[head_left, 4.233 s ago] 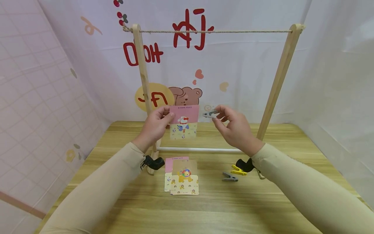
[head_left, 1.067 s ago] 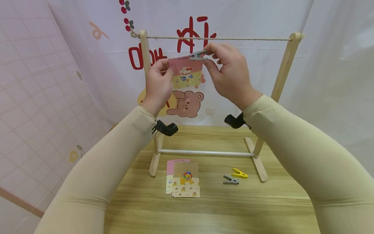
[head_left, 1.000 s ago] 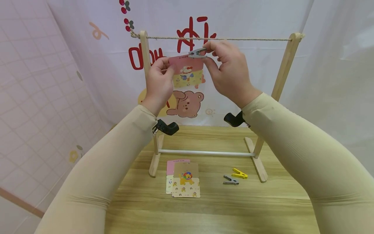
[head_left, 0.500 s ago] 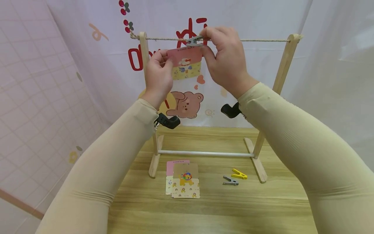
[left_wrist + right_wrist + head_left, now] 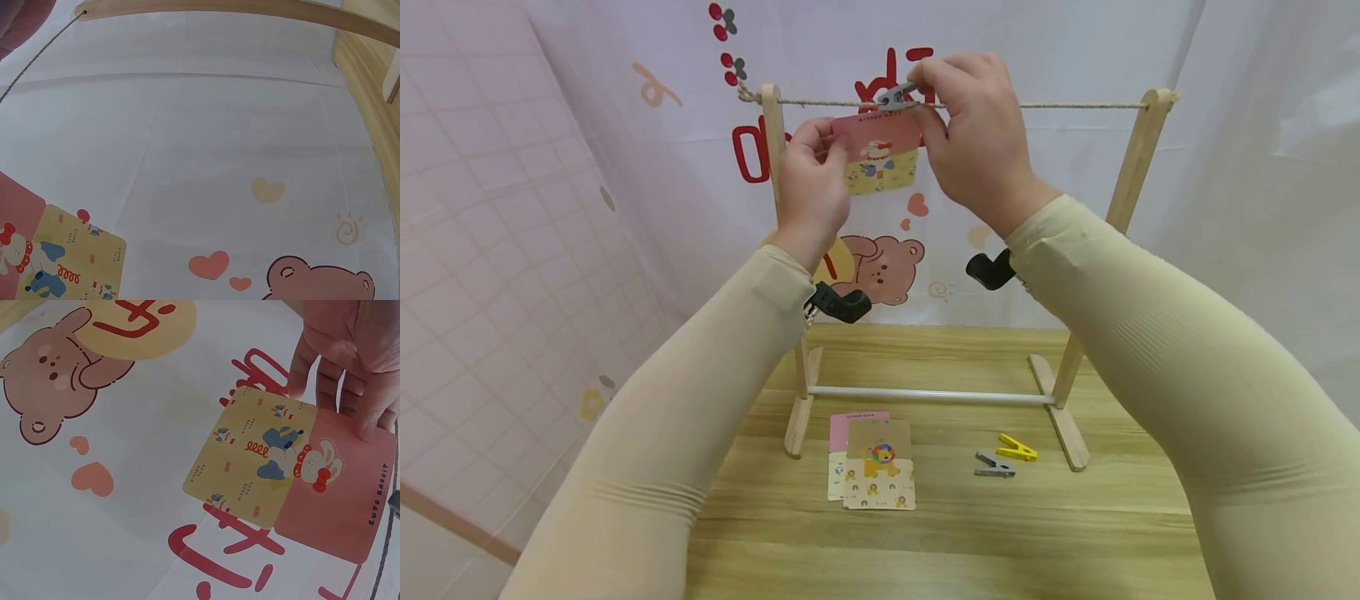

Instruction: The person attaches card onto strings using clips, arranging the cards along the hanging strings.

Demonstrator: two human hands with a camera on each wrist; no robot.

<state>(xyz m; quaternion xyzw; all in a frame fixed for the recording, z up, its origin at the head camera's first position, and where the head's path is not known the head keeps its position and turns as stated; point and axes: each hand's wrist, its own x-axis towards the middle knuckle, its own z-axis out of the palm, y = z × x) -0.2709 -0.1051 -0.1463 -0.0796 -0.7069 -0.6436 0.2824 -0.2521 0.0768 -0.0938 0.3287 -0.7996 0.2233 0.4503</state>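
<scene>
A pink and yellow rabbit card (image 5: 880,154) is up just below the twine (image 5: 1075,106), its top edge close to it. My left hand (image 5: 812,183) pinches the card's left edge between thumb and fingers, as the right wrist view shows too. With thumb and fingers my right hand (image 5: 981,137) squeezes the handles of a grey clothespin (image 5: 898,97). The clothespin's nose sits at the twine, above the card's top edge; whether it straddles both cannot be told. In the left wrist view, only part of the card (image 5: 78,256) shows at the lower left.
A wooden frame with upright posts (image 5: 1131,175) carries the twine, and a white rod (image 5: 925,394) joins its feet. On the table (image 5: 955,550) lie a lion card (image 5: 880,475) overlapping a pink card (image 5: 838,433), a grey clothespin (image 5: 995,467) and a yellow clothespin (image 5: 1018,447).
Both hands have risen from low over the table to the twine, bringing the rabbit card and grey clothespin along. In the last half second they edged slightly higher.
</scene>
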